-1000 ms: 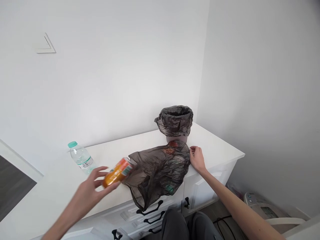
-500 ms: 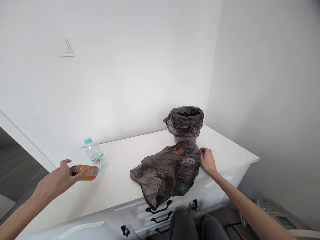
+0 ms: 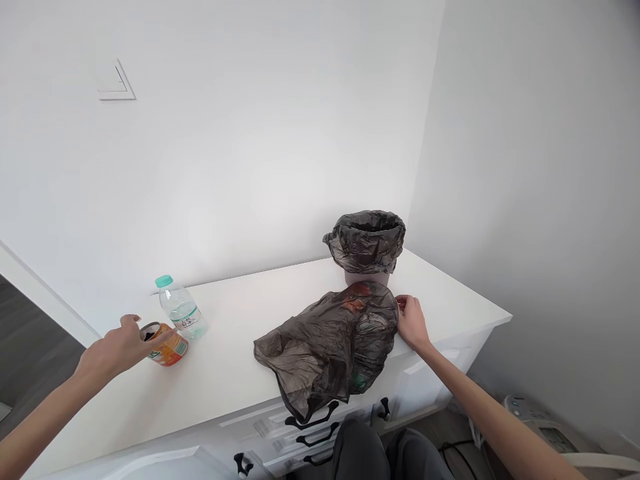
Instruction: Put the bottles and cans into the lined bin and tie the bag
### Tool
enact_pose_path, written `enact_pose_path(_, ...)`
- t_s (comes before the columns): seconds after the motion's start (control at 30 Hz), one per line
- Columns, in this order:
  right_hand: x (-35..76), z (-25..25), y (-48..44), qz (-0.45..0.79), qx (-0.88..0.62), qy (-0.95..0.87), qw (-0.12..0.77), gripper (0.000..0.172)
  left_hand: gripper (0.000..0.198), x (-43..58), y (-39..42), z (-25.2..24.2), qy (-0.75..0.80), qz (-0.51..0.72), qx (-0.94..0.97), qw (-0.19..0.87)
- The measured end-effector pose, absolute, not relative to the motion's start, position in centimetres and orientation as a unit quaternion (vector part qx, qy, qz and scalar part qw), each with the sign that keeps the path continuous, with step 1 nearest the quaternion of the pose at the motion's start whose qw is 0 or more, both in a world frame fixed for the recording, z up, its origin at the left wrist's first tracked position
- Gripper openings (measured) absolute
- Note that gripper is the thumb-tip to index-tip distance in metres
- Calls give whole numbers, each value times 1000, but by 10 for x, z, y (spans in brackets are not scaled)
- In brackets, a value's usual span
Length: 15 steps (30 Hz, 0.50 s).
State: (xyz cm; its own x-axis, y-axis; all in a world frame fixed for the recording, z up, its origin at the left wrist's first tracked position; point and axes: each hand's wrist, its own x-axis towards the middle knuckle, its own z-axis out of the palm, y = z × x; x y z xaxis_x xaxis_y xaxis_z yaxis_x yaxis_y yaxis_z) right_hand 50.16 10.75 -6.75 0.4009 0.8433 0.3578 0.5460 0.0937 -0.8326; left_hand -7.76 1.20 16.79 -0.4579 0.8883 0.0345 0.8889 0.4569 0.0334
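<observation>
An orange can (image 3: 173, 346) stands, leaning slightly, on the left part of the white countertop. My left hand (image 3: 120, 343) is around its top, thumb and fingers apart on either side. Just behind the can is a clear bottle (image 3: 183, 310) with a green cap. A dark translucent bag (image 3: 320, 343) lies over the counter's front edge, with red and green things showing through it. My right hand (image 3: 413, 321) is closed at the bag's right edge, fingertips curled. Behind the bag stands a small bin (image 3: 370, 247) lined with a black bag.
White walls (image 3: 280, 133) rise behind and to the right of the counter (image 3: 225, 373). Drawers with black handles (image 3: 317, 433) are below it. A pale appliance (image 3: 540, 420) and cables are on the floor at right.
The can has gone from tilted in my left hand to nearly upright on the counter. The view has shifted slightly; my right hand stays at the bag.
</observation>
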Motion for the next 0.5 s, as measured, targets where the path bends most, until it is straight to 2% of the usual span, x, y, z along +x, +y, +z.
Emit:
enact_pose_path(0.07,502,-68,108,143,-656,-530,518,33,104,-69,2,172,-853,14,-520,38)
enact_pose_path(0.2,503,-69,108,140,-653,-533,519,33,82,-37,-28,170,-795,52,-565,215)
enact_pose_path(0.27,503,-70,108,138,-653,-534,519,32,70,-11,-44,158,-760,24,-635,138)
enact_pose_path(0.37,503,-69,108,137,-654,-535,518,31,50,46,-56,129,-640,-60,-754,-136)
enact_pose_path(0.43,502,-68,106,139,-655,-535,515,30,40,90,-52,107,-553,-131,-797,-202)
enact_pose_path(0.5,501,-66,105,143,-658,-533,512,30,37,133,-38,88,-494,-180,-823,-216)
